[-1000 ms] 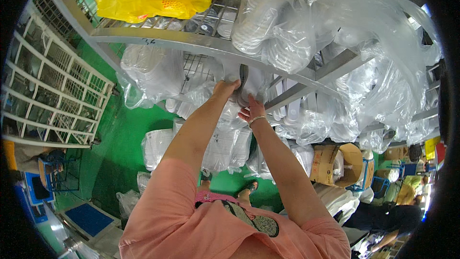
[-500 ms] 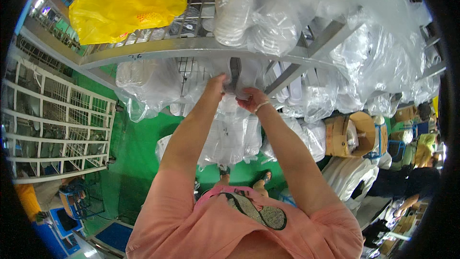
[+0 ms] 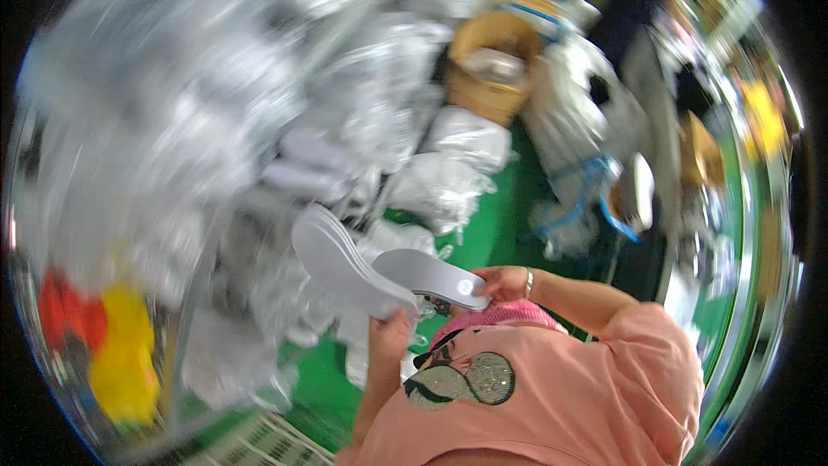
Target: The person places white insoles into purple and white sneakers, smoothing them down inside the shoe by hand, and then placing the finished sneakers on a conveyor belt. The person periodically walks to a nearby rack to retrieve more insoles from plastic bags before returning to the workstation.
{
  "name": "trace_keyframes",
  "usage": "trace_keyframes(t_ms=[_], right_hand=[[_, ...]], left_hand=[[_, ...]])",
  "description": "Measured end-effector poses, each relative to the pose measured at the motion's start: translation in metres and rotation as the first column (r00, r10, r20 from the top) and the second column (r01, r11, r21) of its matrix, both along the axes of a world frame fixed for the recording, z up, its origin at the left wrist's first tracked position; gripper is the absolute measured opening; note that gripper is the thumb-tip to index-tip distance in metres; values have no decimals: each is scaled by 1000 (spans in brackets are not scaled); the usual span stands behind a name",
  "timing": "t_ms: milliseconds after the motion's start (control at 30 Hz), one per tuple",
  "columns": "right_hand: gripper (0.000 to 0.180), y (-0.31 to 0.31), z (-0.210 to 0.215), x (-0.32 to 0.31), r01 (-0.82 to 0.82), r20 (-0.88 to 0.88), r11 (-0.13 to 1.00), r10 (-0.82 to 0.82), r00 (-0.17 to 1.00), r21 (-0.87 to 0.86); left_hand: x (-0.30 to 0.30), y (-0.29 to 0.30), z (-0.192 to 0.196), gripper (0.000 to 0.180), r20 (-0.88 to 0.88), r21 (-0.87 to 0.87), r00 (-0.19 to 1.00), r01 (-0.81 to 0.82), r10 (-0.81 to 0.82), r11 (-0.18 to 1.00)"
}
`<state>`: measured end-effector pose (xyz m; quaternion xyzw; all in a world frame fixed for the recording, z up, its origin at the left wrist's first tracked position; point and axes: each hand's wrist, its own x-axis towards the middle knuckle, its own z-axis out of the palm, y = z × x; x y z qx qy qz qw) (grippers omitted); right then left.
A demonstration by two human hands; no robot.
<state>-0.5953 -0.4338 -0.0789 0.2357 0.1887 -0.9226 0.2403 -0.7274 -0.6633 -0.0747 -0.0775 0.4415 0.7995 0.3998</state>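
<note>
A small stack of pale grey-white insoles (image 3: 345,263) is gripped at its lower end by my left hand (image 3: 390,336), with the long ends fanning up and to the left. My right hand (image 3: 504,285) pinches the end of a second group of insoles (image 3: 427,274), which has a small round mark near that end. Both groups lie close together in front of my chest and partly overlap. How many pieces each hand holds I cannot tell. More white sole-shaped pieces (image 3: 306,164) lie beyond them on the shelf, blurred.
Clear plastic bags (image 3: 216,121) of pale pieces fill the rack at the left, smeared by motion. An open cardboard box (image 3: 487,95) stands beyond, near white sacks (image 3: 565,95). Yellow bag (image 3: 125,354) and red bag (image 3: 69,311) hang at the far left. A white slatted rack (image 3: 263,444) is at the bottom.
My view has swung to the right, away from the rack. Both hands have come out from the shelf toward my chest, and each now holds insoles in plain sight.
</note>
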Motion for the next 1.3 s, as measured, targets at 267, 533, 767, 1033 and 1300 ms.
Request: trace_keyframes(t_ms=[267,533,767,1033,1300], right_hand=[[50,7,53,183,725,-26,687,-727,687,-56],[52,-74,82,414,966,-422,-201,-899,-117,159],[46,-248,88,517,444,-372,-862,-506,-778,244],[35,-322,-15,522,321,27,-815,-353,-935,483],[51,-303,25,542,435,235,-208,-603,-762,876]], left_hand=[[99,108,55,40,-202,-263,461,824,-864,501],[278,251,88,38,-385,-260,-264,951,-885,-171],[553,197,94,45,-434,-129,-769,568,-469,-813],[643,113,-21,35,127,-378,-918,304,-374,-875],[644,125,6,64,-61,-707,-967,217,-248,-673]])
